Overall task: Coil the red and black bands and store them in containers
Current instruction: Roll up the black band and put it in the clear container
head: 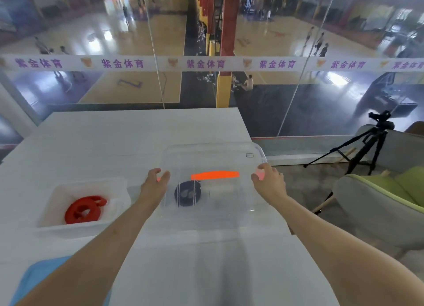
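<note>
The 2 bare forearms stretch forward, 1 along each side of the clear container [261, 152]. The left hand [156, 182] grips its left edge with curled fingers, and the right hand [267, 179] grips its right edge.

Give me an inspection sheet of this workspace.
Surface: white table.
Job's things: red band coiled in white container; black band coiled, seen through clear container.
Clutter: nothing seen.
Grippers: left hand and right hand grip the clear container's sides.
Cables: nothing seen.
Surroundings: camera tripod, green chair, glass wall over sports courts.
</note>
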### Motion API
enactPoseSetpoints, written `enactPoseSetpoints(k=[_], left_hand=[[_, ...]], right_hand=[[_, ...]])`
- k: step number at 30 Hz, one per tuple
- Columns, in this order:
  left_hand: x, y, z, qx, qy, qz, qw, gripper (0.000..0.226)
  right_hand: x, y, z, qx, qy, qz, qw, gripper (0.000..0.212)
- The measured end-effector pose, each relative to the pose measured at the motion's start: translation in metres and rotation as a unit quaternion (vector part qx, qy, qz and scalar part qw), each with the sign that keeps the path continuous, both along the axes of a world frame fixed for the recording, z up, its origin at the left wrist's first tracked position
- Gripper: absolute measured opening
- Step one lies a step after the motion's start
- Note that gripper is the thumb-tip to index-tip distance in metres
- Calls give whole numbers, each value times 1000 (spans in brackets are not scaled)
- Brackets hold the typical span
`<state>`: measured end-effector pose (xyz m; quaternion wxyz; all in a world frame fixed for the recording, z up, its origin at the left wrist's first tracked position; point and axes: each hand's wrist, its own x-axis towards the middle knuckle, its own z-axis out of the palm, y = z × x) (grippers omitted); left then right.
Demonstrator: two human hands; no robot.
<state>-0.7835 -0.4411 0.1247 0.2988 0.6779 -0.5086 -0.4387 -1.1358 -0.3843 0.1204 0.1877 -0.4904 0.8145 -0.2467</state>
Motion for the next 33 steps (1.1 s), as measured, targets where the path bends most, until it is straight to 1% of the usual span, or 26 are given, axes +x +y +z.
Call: enactPoseSetpoints(k=[2,3,5,8,9,11,13,16,18,20,24,33], left_hand=[[0,-6,-12,28,-9,-6,1000,62],[-2,-8,-19,35,-28,-14,999,61],[-7,-8,-30,30,-89,-36,995,58],[-11,-7,-42,-10,-187,-100,977,54],[-11,-10,-47,-16,-188,-110,976,57],[-11,-14,-53,-1,-172,-115,978,63],[-12,-14,-58,17,-179,-122,976,71],[-17,-6,-63,6,-229,-125,965,85],[-18,-5,-65,4,-254,-127,959,93],[-17,-6,-66,23,-265,-127,956,99],[-17,-2,-68,24,-291,-136,947,107],[-18,1,-64,24,-313,-138,939,110]], right_hand=[[-4,-6,-13,21,1,24,999,42],[-5,-7,-20,33,-1,38,999,42],[-7,-7,-35,46,3,60,997,44],[-5,-7,-46,37,15,72,997,48],[-4,-9,-47,34,12,73,997,51],[-3,-12,-51,39,14,76,996,59],[-2,-13,-54,58,33,82,994,70],[2,-8,-60,87,103,99,986,82],[3,-7,-60,93,133,105,981,86],[4,-7,-60,102,147,109,978,87],[5,-6,-60,104,160,108,976,87],[6,-6,-57,113,162,113,974,87]])
